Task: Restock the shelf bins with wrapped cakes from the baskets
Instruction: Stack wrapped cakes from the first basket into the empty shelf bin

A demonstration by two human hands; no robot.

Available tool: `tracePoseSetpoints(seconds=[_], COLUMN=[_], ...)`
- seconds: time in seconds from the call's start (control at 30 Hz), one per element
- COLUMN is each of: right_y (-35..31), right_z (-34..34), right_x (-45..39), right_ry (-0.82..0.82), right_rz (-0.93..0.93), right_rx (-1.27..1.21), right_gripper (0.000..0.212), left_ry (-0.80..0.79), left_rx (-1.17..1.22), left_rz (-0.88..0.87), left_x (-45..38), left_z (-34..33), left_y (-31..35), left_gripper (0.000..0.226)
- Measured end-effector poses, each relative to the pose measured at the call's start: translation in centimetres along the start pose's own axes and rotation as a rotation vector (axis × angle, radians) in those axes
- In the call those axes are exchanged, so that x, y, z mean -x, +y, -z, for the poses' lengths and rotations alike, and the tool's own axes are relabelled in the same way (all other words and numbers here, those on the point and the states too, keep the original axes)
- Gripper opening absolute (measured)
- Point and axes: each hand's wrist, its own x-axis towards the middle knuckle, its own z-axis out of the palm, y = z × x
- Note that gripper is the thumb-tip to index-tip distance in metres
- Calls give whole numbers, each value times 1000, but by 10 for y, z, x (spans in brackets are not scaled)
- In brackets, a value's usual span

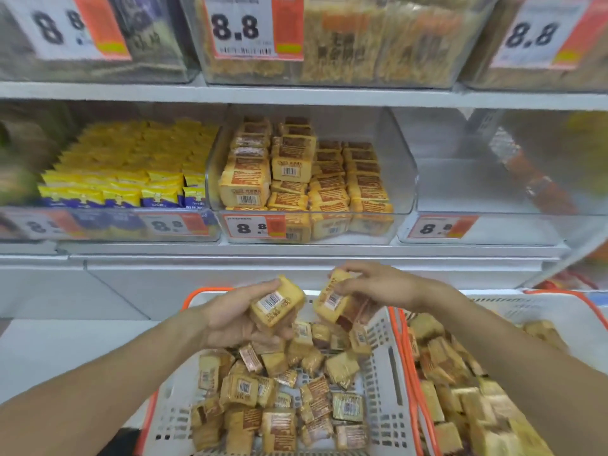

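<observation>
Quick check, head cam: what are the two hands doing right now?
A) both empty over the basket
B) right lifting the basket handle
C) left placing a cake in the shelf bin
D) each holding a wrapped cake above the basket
D: the left hand grips one wrapped cake and the right hand grips another, both above the white basket, below the shelf bin.

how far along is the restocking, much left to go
Partly done. The middle bin is already stacked with wrapped cakes, with room on its right. In hand: the left hand and right hand each hold cakes. Left: both baskets hold many cakes, and the right bin looks empty.
</observation>
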Motion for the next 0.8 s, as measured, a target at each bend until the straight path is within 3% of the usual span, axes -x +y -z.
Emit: tracePoseSetpoints(seconds=[0.2, 0.37, 0.5, 0.63, 0.7, 0.8], right_y=[-8, 22, 26, 23, 22, 22], right_z=[-19, -62, -82, -84, -84, -83], right_x=[64, 74, 67, 55, 51, 46], right_ry=[50, 107, 168, 170, 168, 197], right_rz=[101, 106, 117, 118, 112, 99], right_rx=[-433, -721, -743, -747, -776, -802], right_gripper=[49, 75, 77, 93, 105, 103], left_ry=[217, 266, 223, 302, 332, 341], left_rx=[-38, 98, 177, 274, 309, 280], left_rz=[-146, -208, -203, -323, -361, -368], left_x=[22, 25, 22, 11, 7, 7], left_z=[-19, -23, -35, -43, -43, -41], left_y=[-5, -31, -41, -39, -35, -30], left_gripper=[41, 57, 71, 75, 69, 51])
